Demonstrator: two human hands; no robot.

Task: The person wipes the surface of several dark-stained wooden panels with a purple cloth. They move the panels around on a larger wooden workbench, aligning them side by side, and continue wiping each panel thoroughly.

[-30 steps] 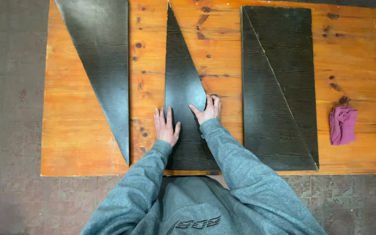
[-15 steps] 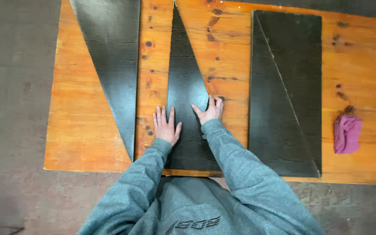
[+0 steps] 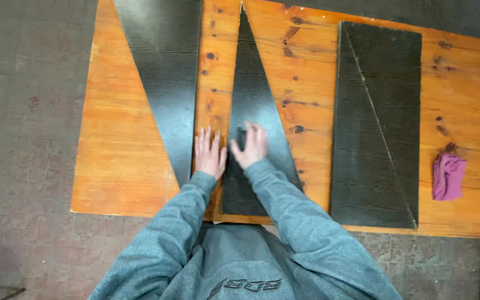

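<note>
A tall dark triangular panel (image 3: 251,94) lies on the orange wooden table (image 3: 118,161), its point facing away from me. My right hand (image 3: 249,145) rests on this panel with its fingers curled and slightly blurred. My left hand (image 3: 209,154) lies flat with fingers apart on the bare wood at the panel's left edge, between it and a second dark triangular panel (image 3: 168,72). Both arms wear grey sleeves. Neither hand grips anything.
Two more dark triangular panels (image 3: 379,128) lie together as a rectangle on the right of the table. A crumpled pink cloth (image 3: 447,176) sits near the table's right end. A grey stone floor (image 3: 23,139) surrounds the table.
My right hand has slid left from the middle panel's right edge onto its surface, closer to my left hand. The view has shifted slightly.
</note>
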